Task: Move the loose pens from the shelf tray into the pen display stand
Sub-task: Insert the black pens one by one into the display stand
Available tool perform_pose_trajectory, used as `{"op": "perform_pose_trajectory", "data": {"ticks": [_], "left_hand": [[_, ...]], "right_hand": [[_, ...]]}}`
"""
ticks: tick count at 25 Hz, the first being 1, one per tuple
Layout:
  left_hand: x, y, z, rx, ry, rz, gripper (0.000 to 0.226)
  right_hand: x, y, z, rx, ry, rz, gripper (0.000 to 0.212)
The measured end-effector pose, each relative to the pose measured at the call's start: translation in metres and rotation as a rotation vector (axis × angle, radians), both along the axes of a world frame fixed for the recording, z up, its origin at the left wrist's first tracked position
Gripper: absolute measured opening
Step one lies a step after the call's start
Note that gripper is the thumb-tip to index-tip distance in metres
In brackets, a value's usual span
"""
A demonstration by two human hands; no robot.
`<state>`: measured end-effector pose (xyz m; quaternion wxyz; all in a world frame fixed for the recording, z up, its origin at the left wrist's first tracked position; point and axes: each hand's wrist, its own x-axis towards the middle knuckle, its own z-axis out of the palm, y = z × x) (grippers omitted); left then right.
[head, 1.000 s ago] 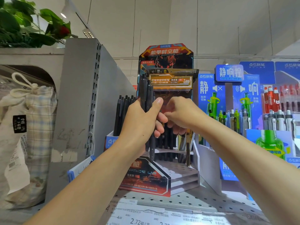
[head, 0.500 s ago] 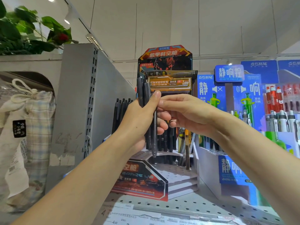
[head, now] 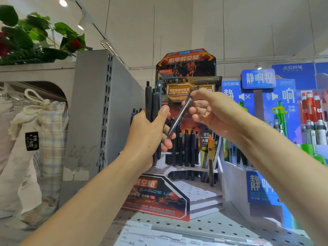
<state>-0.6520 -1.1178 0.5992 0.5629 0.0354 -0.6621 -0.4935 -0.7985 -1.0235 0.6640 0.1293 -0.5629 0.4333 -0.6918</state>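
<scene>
Right hand (head: 209, 110) of mine pinches one dark pen (head: 179, 118) near its top end, between the thumb and the fingers; the pen hangs tilted, with its lower tip down near the fingers of my left hand. Left hand (head: 149, 135) is curled around a bundle of black pens (head: 153, 103), which stand upright in my fist, in front of the pen display stand (head: 186, 157).

About the progress, I judge that the work is in the middle. A row of black pens (head: 186, 148) already stands in the upper step of the stand, and an orange pen (head: 210, 157) stands at the right side of that row. The lower white steps, full of small holes, hold no pens that I can see. The bundle in my left fist and the single pen must still go in. The shelf tray I cannot find from this view, so I cannot say how many pens remain there.

The header card (head: 186, 63) of the stand shows large Chinese characters, and under them the words "MECH SPACE UP". A yellow label below it carries a code that looks like "GS-0186", but it is partly blurred. On the front panel (head: 156, 194) I read "SPACE UP" again. The blue display (head: 257, 80) to the right carries big white Chinese characters. A price strip on the shelf edge (head: 213, 228) seems to show "4.00".
</scene>
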Motion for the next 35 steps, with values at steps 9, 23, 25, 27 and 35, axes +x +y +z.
{"op": "perform_pose_trajectory", "data": {"ticks": [9,23,25,27,35], "left_hand": [[0.012,0.001,0.003,-0.039,0.079,0.01,0.022],[0.008,0.002,-0.003,-0.031,0.008,0.005,0.018],[0.007,0.001,-0.004,-0.029,0.008,0.007,0.017],[0.006,0.0,-0.005,-0.043,-0.007,0.02,0.019],[0.002,-0.002,-0.007,-0.048,-0.018,0.008,0.022]], "right_hand": [[-0.003,-0.03,-0.024,0.12,0.308,-0.478,0.03],[-0.009,-0.044,-0.031,0.273,0.454,-0.716,0.023],[-0.006,-0.045,-0.032,0.307,0.467,-0.72,0.023],[-0.001,-0.044,-0.034,0.379,0.494,-0.726,0.025],[0.012,-0.045,-0.041,0.656,0.595,-0.788,0.049]]}}
